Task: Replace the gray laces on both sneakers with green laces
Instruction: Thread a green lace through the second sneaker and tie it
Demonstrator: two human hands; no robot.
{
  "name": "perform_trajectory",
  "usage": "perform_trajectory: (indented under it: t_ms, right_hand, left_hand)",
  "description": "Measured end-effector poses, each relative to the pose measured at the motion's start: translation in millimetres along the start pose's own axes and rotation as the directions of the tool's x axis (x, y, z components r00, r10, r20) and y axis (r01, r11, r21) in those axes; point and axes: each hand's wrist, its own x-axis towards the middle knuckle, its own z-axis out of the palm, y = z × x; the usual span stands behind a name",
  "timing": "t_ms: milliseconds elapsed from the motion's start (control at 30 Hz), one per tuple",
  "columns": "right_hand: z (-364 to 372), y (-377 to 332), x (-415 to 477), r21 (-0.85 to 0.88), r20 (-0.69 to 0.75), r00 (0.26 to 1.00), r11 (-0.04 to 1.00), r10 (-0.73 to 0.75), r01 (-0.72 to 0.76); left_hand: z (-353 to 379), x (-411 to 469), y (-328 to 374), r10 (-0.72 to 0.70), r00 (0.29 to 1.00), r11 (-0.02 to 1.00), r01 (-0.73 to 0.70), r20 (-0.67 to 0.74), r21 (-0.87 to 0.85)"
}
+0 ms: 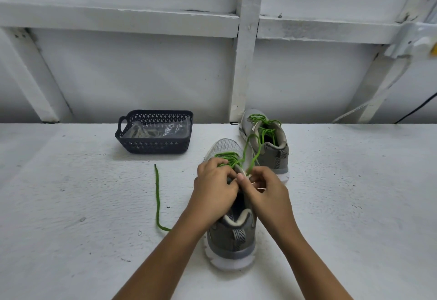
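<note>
Basket (153, 145): dark openwork plastic with a handle on its left end; stands on the far part of the table, left of both shoes and apart from them.
Basket contents: pale gray laces (144, 132) in a loose tangle on the left side, with a crumpled clear plastic bag (175, 129) beside them on the right.
Near sneaker (233, 236): gray, white sole, heel toward the near edge and toe pointing away; upright at the middle of the table.
Green lace (228, 158): threaded across the near sneaker's forward eyelets. One strand rises in a tall loop from the right hand.
Loose tail (157, 195): a green strand lying on the table left of the near sneaker, running from beside the left forearm toward the basket and ending short of it.
Far sneaker (272, 148): same make, just beyond and right of the near one, close to the wall.
Second green lace (264, 127): laced through the far sneaker, untied, its loops standing loose above the opening.
Left hand (216, 186): fingers curled over the near sneaker's laced upper, holding it.
Right hand (267, 188): thumb and fingers pinch the green lace at the upper eyelets, touching the left hand.
Table (71, 205): white, rough, speckled.
Wall (142, 75): white panels behind white framing.
</note>
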Motion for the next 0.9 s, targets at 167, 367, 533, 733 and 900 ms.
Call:
perform_trajectory:
  t_ms: [167, 367, 533, 733, 900]
  right_hand:
    - [1, 8, 2, 0.094, 0.013, 0.995, 0.991, 0.095, -0.096]
    - [0, 9, -1, 0.214, 0.024, 0.986, 0.963, 0.163, -0.164]
    - [0, 6, -4, 0.222, 0.002, 0.987, 0.963, 0.158, -0.154]
    - [-1, 5, -4, 0.251, 0.0, 0.984, 0.953, 0.176, -0.17]
    - [0, 3, -3, 0.269, 0.002, 0.982, 0.946, 0.188, -0.182]
  left_hand:
    - [-12, -4, -6, 0.067, 0.997, 0.998, -0.067, -0.029, -0.01]
    - [-40, -12, -14, -0.182, 0.983, 0.66, 0.092, -0.04, -0.745]
    - [-66, -19, -26, -0.299, 0.953, 0.004, 0.058, 0.054, -0.998]
    - [-84, -20, -48, -0.464, 0.863, 0.808, 0.32, -0.2, -0.494]
    - [-59, -25, -22, 0.18, 0.952, 0.956, -0.11, -0.246, 0.273]
